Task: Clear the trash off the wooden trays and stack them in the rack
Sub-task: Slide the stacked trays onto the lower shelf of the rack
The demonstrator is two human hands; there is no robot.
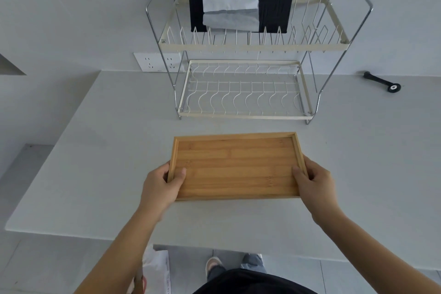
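Left hand [160,186] closed on the left short rim of the wooden tray [236,167], thumb lying on the inner floor, fingers wrapped under the edge. Right hand [315,182] clamped likewise on the right short rim, thumb inside, fingers beneath. Tray rectangular, light bamboo-toned, strips running lengthwise, low raised rim all round, floor bare. Held level with its long side across the view, over the middle of the grey counter [95,150], nearer its front edge than the back; cannot tell whether it touches the surface. Just behind it, against the back edge, a two-tier wire rack [243,93]: lower tier bare, upper tier holding a black cloth [275,11] with a pale folded sheet [230,8] over it. Black handled tool [381,81] near the back right edge. White wall socket [157,62] behind the rack's left leg.
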